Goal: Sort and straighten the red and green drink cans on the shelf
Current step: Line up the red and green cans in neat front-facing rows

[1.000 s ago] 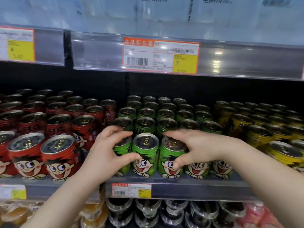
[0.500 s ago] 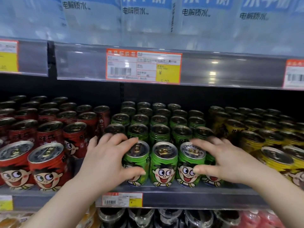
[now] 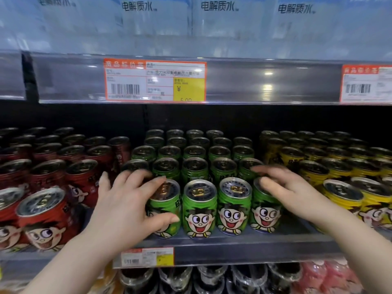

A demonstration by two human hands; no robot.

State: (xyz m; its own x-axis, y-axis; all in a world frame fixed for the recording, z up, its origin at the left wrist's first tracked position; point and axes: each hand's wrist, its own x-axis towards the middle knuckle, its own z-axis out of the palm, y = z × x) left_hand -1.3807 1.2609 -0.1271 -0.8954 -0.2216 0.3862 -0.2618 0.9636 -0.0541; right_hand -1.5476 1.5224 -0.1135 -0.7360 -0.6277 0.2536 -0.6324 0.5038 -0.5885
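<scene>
The left hand (image 3: 125, 209) covers half the leftmost green can (image 3: 165, 205).

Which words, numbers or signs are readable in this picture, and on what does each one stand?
"电解质水": on the pale blue packs on the top shelf.
"商品标价签": header of the orange price tag on the upper rail.
"¥" and, half cut off, "5.00": its yellow field.
Too blurred: that tag's small print, the right tag, the lower tag, the writing on the green cans.
</scene>
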